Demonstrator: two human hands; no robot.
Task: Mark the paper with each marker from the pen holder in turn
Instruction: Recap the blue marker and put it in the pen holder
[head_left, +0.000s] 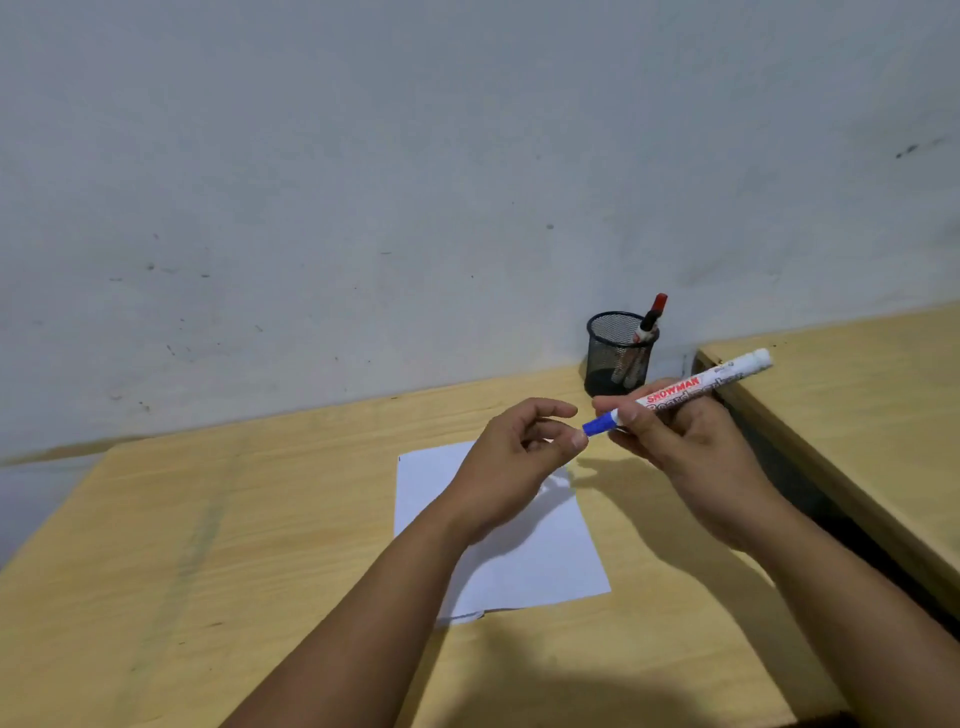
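Note:
My right hand (691, 452) grips a white marker (722, 379) by its barrel, above the table. Its blue cap (600, 423) points left and is on. My left hand (511, 467) hovers beside it, thumb and forefinger touching the cap's tip, the other fingers loosely curled. A white sheet of paper (530, 561) lies flat on the table under both hands, partly covered by my left forearm. A black mesh pen holder (618, 353) stands at the back by the wall, with a red-capped marker (653, 314) sticking out and at least one more inside.
The wooden table (208, 545) runs up to a grey wall. A second, higher wooden surface (857, 395) adjoins on the right, with a dark gap between the two.

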